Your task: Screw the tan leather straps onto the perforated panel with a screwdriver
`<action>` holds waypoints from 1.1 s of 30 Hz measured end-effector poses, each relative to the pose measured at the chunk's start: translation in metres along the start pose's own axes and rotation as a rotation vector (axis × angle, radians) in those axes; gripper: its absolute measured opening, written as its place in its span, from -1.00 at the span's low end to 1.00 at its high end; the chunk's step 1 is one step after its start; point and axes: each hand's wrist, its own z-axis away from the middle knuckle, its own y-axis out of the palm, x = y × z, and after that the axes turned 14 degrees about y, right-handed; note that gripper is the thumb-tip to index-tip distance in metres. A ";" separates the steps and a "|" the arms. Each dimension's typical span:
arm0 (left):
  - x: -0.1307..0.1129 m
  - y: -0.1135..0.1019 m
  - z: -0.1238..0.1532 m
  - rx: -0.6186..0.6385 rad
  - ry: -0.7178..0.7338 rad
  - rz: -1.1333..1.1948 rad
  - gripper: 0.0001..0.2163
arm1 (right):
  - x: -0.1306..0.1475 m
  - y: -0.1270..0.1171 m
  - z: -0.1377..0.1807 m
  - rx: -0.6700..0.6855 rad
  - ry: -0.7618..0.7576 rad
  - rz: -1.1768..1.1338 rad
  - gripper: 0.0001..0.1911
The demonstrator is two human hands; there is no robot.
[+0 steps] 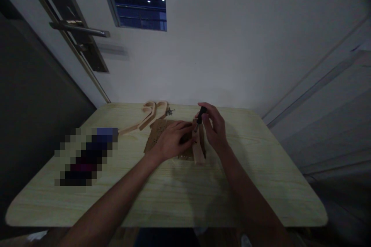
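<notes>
My right hand [214, 125] is closed around the black handle of a screwdriver [201, 113], its shaft pointing down at a pale wooden piece [198, 148]. That piece stands along the right side of a brown perforated board [155, 135], which looks like cardboard or wood. Reaching across the board from the left, my left hand [172, 139] has its thumb and fingertips on the wooden piece near the screwdriver's tip. A screw at the tip is too small and dark to make out.
Behind the board lie curved wooden hook-shaped pieces [153, 114] and a small heap of screws [170, 111]. A blurred dark object [89, 154] is on the left of the wooden table [261, 185]. A white door [203, 46] with a metal handle [81, 29] rises beyond the table.
</notes>
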 end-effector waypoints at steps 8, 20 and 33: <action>0.002 0.001 0.000 0.015 -0.004 -0.004 -0.58 | -0.005 0.000 -0.001 -0.170 -0.095 0.190 -0.79; 0.002 0.001 0.000 0.002 0.012 -0.008 -0.61 | -0.002 0.004 0.004 -0.124 -0.068 0.141 -0.66; 0.000 -0.001 -0.001 0.003 0.004 0.000 -0.63 | -0.008 0.012 0.004 -0.221 -0.067 0.128 -0.73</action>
